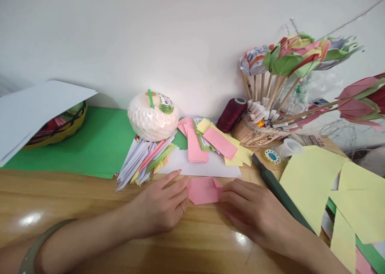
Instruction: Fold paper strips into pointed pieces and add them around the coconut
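Note:
A small pink paper piece point(203, 192) lies on the wooden table between my hands, with its corners folded in and a raised flap at the upper right. The fingers of my left hand point(168, 204) are closed on its left edge, the index finger lifted a little; a ring and a bangle show on this side. My right hand point(251, 208) pinches the right edge, its fingertips partly hidden. Just beyond are pink paper strips point(221, 142) and yellow ones on a white sheet point(186, 168), and a bundle of folded papers point(144, 160).
A wrapped coconut point(153, 117) stands behind the bundle, on green sheets point(99, 142). At the right are a maroon thread spool point(231, 115), a container point(255, 133) of paper flowers, a tape roll point(272, 157), a dark green cutter-like tool point(279, 190) and yellow paper point(313, 174).

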{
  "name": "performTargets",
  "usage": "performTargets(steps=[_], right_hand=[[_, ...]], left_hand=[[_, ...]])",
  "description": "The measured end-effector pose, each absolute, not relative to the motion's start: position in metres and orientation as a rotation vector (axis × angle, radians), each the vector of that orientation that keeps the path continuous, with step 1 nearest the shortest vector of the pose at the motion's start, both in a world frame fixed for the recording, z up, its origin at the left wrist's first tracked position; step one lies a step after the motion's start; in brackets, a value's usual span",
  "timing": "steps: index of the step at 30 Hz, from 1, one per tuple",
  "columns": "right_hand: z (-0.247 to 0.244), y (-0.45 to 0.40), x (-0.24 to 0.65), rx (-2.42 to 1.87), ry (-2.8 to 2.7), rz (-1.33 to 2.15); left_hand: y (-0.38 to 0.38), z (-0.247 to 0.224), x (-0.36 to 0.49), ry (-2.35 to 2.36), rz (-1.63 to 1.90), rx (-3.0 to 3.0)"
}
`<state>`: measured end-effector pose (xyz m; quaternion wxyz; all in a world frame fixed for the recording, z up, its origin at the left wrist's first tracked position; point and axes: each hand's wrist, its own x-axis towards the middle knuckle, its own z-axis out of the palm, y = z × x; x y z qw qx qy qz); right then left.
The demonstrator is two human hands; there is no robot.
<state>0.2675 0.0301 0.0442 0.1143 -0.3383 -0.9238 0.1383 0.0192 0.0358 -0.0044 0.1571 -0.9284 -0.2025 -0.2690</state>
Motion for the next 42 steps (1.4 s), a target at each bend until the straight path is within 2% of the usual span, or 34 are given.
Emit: performTargets(steps=[8, 17, 23, 30, 35, 42], right_hand=[[0.024, 0.032, 0.268, -0.966, -2.638, 0.344], [0.016, 0.034, 0.264, -0.899, -2.591, 0.27], [0.014, 0.031, 0.261, -0.932, -2.531, 0.287], [0.012, 0.025, 0.258, -1.178, -2.365, 0.63], [0.009, 0.022, 0.252, -1.324, -2.23, 0.762], [0.003, 0.021, 0.247, -1.417, -2.198, 0.705]], left_hand=[[0.038, 0.0, 0.022, -0.682, -0.705, -2.874], [0.034, -0.001, 0.025, -0.583, -0.748, -2.81], [0.034, -0.005, 0.025, -0.927, -0.82, -2.905], [0.032, -0.002, 0.029, -1.379, -0.959, -3.057], [0.032, 0.001, 0.031, -1.557, -0.873, -3.132], [0.033, 0.003, 0.035, -1.691, -0.693, -3.143]])
